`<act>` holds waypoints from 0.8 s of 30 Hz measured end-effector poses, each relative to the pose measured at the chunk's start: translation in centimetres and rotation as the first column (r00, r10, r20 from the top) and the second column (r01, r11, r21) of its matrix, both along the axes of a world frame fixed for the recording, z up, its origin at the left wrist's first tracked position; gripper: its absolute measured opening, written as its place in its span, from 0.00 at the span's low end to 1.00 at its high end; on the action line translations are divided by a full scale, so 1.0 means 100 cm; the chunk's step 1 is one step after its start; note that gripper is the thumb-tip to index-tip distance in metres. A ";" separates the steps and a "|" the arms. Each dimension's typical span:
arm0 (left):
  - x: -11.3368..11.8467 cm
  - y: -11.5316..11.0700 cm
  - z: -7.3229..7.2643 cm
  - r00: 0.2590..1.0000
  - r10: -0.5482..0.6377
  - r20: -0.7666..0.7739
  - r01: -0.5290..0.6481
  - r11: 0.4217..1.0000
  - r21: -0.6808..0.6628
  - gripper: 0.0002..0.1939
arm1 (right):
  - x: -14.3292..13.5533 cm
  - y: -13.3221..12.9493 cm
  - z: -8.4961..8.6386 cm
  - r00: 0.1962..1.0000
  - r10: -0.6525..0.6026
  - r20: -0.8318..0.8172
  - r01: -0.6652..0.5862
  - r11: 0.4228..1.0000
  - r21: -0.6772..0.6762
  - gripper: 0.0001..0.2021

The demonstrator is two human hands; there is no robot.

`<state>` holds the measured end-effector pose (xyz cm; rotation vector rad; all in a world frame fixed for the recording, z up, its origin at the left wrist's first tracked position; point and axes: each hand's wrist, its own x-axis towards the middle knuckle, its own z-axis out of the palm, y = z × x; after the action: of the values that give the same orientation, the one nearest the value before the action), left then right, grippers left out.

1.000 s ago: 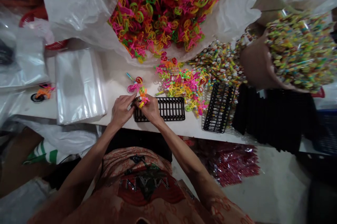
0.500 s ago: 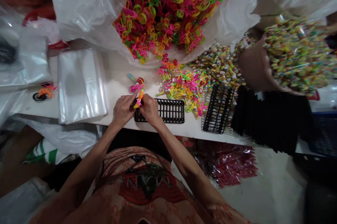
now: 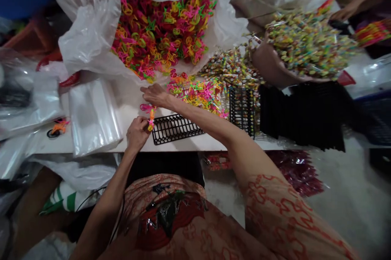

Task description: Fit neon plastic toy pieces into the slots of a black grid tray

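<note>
Head view: the left hand (image 3: 136,131) is closed at the near edge of the white desk (image 3: 131,97), its fingers pinched on a small toy piece (image 3: 149,113) of pink, orange and yellow plastic that sticks up out of the grip. The piece sits just left of a black grid tray (image 3: 175,128), which lies flat on the desk beside the hand.

The right hand (image 3: 156,95) is stretched forward across the desk, palm down, with its fingers loosely curled. Whether they hold anything cannot be told. It lies just beside a loose heap of bright plastic pieces (image 3: 198,91) in pink, yellow, green and orange.

Behind the heap, a big clear plastic bag (image 3: 91,36) stands open, full of the same kind of pieces. A second black tray (image 3: 242,109) stands to the right of the heap, next to a row of stacked black trays (image 3: 302,115). A stack of clear plastic sleeves (image 3: 93,115) lies to the left of the left hand. At the far right, a brown container (image 3: 271,68) holds many small multicoloured sticks.
</note>
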<state>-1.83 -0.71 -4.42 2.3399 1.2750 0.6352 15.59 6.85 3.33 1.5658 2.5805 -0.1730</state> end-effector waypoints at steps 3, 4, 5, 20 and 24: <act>-0.001 0.000 0.000 1.000 -0.011 0.029 0.010 1.000 0.009 0.06 | 0.022 -0.021 0.003 0.994 -0.083 -0.066 0.085 0.996 0.036 0.17; -0.001 0.000 -0.001 0.999 -0.018 0.045 0.018 1.000 0.015 0.07 | 0.029 -0.032 0.005 0.980 -0.152 -0.131 0.160 0.986 0.052 0.17; -0.001 -0.001 -0.001 0.998 -0.023 0.058 0.022 0.999 0.023 0.08 | 0.035 -0.044 0.006 0.949 -0.233 -0.211 0.250 0.967 0.055 0.16; -0.001 -0.003 -0.008 1.000 0.007 0.029 -0.010 0.995 0.094 0.06 | -0.003 -0.152 -0.032 0.318 -0.535 -0.783 0.441 0.814 -0.377 0.07; -0.001 -0.003 -0.009 0.999 0.020 0.026 -0.022 0.997 0.078 0.06 | -0.001 -0.159 -0.036 0.335 -0.543 -0.770 0.459 0.807 -0.370 0.06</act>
<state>-1.95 -0.99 -5.27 2.3766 1.2869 0.7314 15.48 -9.01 -0.28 2.7229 2.3451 -1.4742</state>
